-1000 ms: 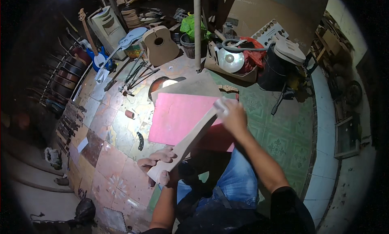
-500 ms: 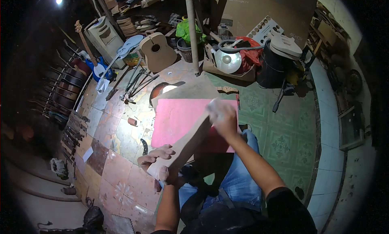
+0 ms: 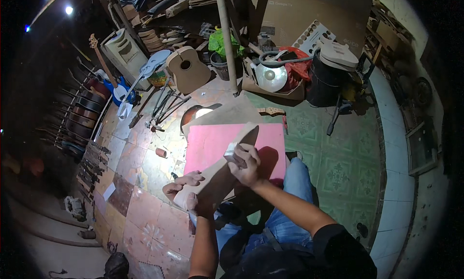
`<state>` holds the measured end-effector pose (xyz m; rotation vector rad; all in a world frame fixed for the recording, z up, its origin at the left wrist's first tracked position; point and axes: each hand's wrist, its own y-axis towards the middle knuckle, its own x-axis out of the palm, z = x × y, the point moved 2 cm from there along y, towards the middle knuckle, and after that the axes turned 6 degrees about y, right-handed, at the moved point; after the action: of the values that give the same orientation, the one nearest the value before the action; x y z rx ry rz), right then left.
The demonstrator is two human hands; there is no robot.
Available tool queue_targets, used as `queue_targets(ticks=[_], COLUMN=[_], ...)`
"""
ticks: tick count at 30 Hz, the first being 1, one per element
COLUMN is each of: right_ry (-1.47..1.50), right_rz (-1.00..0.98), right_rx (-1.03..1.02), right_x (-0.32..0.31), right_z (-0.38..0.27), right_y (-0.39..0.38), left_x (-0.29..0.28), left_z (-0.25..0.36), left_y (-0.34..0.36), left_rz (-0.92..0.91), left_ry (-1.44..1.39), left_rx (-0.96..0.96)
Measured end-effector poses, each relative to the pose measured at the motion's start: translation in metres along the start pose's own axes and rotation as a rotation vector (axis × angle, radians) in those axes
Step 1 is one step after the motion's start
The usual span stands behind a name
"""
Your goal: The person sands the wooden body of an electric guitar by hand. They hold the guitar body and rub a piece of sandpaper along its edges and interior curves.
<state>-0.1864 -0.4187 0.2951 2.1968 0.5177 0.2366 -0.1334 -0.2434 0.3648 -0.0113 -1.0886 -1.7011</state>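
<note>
A bare, pale wooden piece [image 3: 216, 173] with a wavy outline, looking like a guitar body stood on edge, slants from my lap over a pink board [image 3: 208, 140]. My left hand [image 3: 185, 186] is closed round its near end, fingers over the top and thumb on the near side. Against the upper edge, past the middle, my right hand [image 3: 245, 164] grips a small whitish sanding block [image 3: 231, 150]. My fingers partly cover the block.
Beyond the pink board lie a grey sheet [image 3: 232, 107], a sunburst guitar body [image 3: 189, 115] and a guitar headstock [image 3: 270, 111]. An unfinished acoustic body [image 3: 193, 73], a pole [image 3: 226, 42] and a black bin [image 3: 328, 83] stand farther back. Guitars on a rack [image 3: 79, 110] line the left.
My right hand has come back toward me along the wooden piece with the block, baring its far end. My left hand keeps its grip. The view has shifted slightly.
</note>
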Motion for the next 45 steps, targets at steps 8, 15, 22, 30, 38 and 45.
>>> queue_targets(ticks=[8, 15, 22, 30, 38, 45], right_ry=[0.122, -0.055, 0.148, 0.203, 0.173, 0.181], right_rz=[-0.012, 0.031, -0.100, -0.180, -0.197, -0.202], right_rx=[0.124, 0.282, 0.426, 0.499, 0.448, 0.266], right_x=[0.014, 0.015, -0.004, -0.007, -0.003, -0.004], right_z=[-0.011, 0.000, -0.043, -0.041, -0.043, -0.052], right_y=[-0.029, -0.018, 0.007, -0.001, 0.005, 0.009], left_x=[0.017, 0.029, 0.035, 0.037, 0.044, 0.019], left_z=[-0.002, 0.007, -0.003, -0.006, 0.007, -0.002], left_y=[0.012, 0.007, 0.006, 0.005, 0.008, 0.009], left_rz=[0.012, 0.051, 0.068, 0.109, 0.085, 0.057], left_ry=[0.001, -0.064, -0.010, 0.060, -0.022, -0.001], left_rx=[0.011, -0.176, -0.016, -0.041, -0.121, -0.009])
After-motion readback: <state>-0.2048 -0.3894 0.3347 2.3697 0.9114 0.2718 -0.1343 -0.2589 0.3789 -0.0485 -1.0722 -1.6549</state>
